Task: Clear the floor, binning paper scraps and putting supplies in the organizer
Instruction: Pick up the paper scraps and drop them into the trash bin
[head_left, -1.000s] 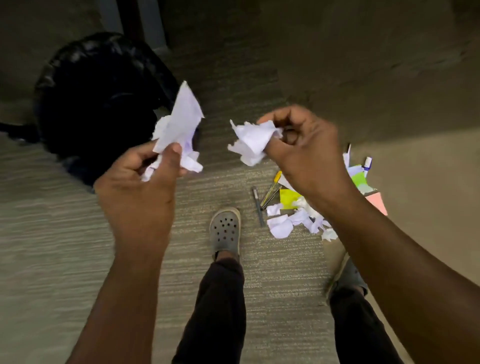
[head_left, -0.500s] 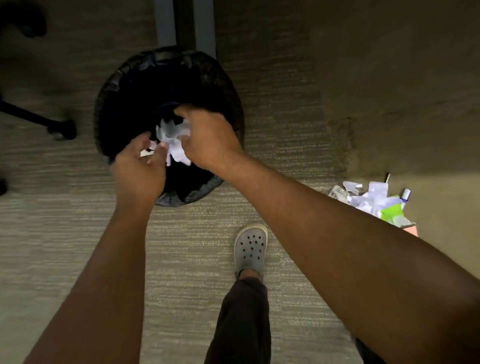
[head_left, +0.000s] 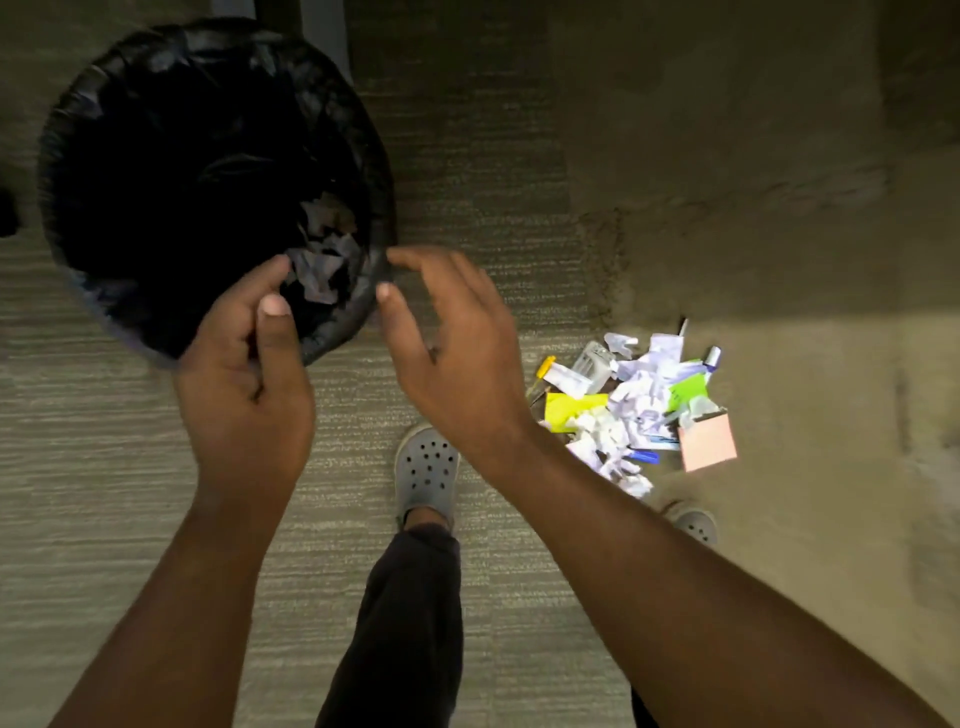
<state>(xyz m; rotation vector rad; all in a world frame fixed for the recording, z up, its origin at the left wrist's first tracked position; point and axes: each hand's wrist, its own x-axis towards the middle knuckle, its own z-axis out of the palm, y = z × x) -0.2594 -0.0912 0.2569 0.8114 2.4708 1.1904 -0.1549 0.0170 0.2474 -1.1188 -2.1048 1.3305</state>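
Bin (head_left: 78, 130): round, black-lined, on carpet at upper left; crumpled paper scraps (head_left: 324, 265) lie inside near its right wall.
Left hand (head_left: 244, 379): over the bin's near rim, fingers loosely curved, holding nothing.
Right hand (head_left: 457, 348): just beside the bin, fingers relaxed and spread, holding nothing.
Shoe (head_left: 426, 467): grey, perforated, between the forearms.
Floor pile (head_left: 639, 405): white scraps, coloured notes, pens, at right, well apart from the bin.

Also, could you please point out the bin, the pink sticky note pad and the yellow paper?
bin (head_left: 67, 130): head view, its left rim.
pink sticky note pad (head_left: 707, 442): head view, its top face.
yellow paper (head_left: 567, 408): head view, its middle.
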